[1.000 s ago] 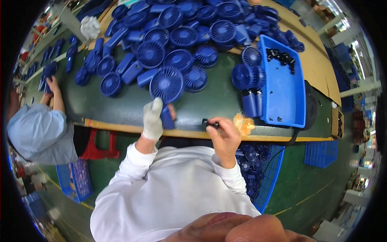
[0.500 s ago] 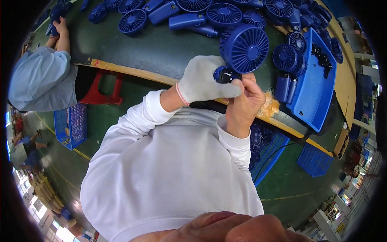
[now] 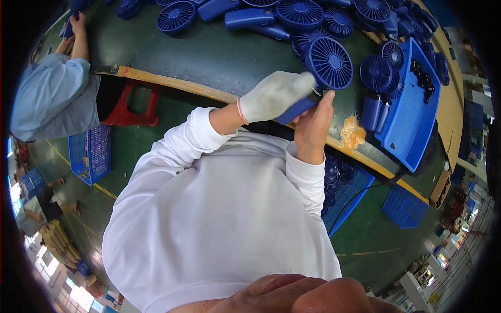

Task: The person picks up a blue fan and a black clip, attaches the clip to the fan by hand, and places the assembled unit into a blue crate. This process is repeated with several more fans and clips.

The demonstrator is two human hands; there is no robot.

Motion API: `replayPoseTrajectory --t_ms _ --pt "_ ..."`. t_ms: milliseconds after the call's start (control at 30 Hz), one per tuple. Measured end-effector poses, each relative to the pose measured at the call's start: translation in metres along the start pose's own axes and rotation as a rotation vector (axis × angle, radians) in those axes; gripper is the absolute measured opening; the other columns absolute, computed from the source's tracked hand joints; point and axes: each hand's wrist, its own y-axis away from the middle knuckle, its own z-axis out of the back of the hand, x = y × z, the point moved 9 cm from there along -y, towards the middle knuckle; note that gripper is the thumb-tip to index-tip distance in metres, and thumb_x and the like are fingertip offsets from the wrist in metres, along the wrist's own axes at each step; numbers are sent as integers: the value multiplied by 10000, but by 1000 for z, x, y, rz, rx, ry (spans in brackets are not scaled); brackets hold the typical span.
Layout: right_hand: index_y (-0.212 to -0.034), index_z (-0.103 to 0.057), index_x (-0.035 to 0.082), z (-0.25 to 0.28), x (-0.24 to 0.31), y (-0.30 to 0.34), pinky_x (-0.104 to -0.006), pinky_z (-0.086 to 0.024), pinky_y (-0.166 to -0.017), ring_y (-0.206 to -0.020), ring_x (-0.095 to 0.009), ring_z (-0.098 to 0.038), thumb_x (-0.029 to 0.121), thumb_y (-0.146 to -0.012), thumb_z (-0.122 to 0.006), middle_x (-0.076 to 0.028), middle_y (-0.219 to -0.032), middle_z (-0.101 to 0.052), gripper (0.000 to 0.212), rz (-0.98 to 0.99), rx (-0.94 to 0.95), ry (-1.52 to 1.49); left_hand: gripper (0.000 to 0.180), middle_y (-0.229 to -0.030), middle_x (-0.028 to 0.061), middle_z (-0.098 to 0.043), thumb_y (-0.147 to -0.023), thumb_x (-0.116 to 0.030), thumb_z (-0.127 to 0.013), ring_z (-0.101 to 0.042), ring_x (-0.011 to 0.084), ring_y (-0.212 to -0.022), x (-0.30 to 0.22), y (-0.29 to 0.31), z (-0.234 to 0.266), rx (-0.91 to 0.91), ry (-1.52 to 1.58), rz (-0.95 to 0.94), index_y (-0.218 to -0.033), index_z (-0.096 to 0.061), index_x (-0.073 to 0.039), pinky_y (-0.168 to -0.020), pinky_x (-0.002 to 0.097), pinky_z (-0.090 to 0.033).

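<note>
Between my hands is a blue handheld fan (image 3: 330,62), its round slotted head up and away from me. Its handle (image 3: 294,110) slants down to the left. My left hand (image 3: 273,98), in a pale glove, wraps round the handle with the thumb up near the neck. My bare right hand (image 3: 315,128) presses against the handle from the other side, fingers mostly hidden behind it. A dark part shows at the neck between both hands. Past the held fan, more blue fans (image 3: 300,13) lie heaped on the dark green table (image 3: 209,62).
At right on the table, a blue tray (image 3: 413,130) holds small black parts (image 3: 421,78). Two blue fan handles (image 3: 371,112) stand beside it. Orange tape (image 3: 353,133) covers part of the table edge. A co-worker (image 3: 52,99) works at left, near a red stool (image 3: 141,107) and a blue crate (image 3: 90,156).
The fan has turned in my hands, so its handle now shows and points down left. My left thumb has moved up to the neck; my right hand has shifted from a pinch to the handle's side.
</note>
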Motion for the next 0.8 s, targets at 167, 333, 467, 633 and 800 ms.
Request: replayPoseTrajectory --t_ms 167,333,467,633,800 --pt "-679 -522 140 4 -3 -1 -241 -323 -350 -379 -125 -431 537 -987 -459 12 -507 -448 507 -116 -124 -28 707 -654 90 -630 -1003 -529 -291 -592 179 -526 40 15 -20 9 465 555 -716 -635 19 -524 286 -491" --pt "-1002 -638 -46 12 17 3 -262 -404 -324 -406 -106 -485 278 -862 -685 -63 -630 -574 357 -9 -145 117 584 -636 105 -624 -1015 -437 -281 -588 182 -474 46 24 -36 65 558 704 -777 -569 12 -479 290 -485" --pt "-1029 -636 -58 9 56 15 -271 -472 -412 -526 -146 -596 70 -752 -759 -111 -819 -668 329 253 -177 385 368 -693 148 -646 -1012 -324 -347 -642 240 -565 27 16 -32 28 175 292 -924 -553 -31 -512 334 -514" --pt "-1018 -683 3 32 114 3 -292 -506 -724 -759 -142 -645 100 -703 -793 -65 -915 -711 347 552 -230 887 259 -920 95 -671 -702 -255 -786 -645 294 -889 -23 -7 28 -354 -858 -374 -877 -696 -87 -779 409 -517" --pt "-790 -732 39 59 145 -19 -400 -508 -580 -635 -334 -649 262 -706 -765 -135 -756 -669 241 611 -332 1415 482 -1157 114 -639 -760 -240 -771 -586 300 -1114 8 -36 75 -244 -1332 -244 -1176 -606 -59 -943 393 -470"
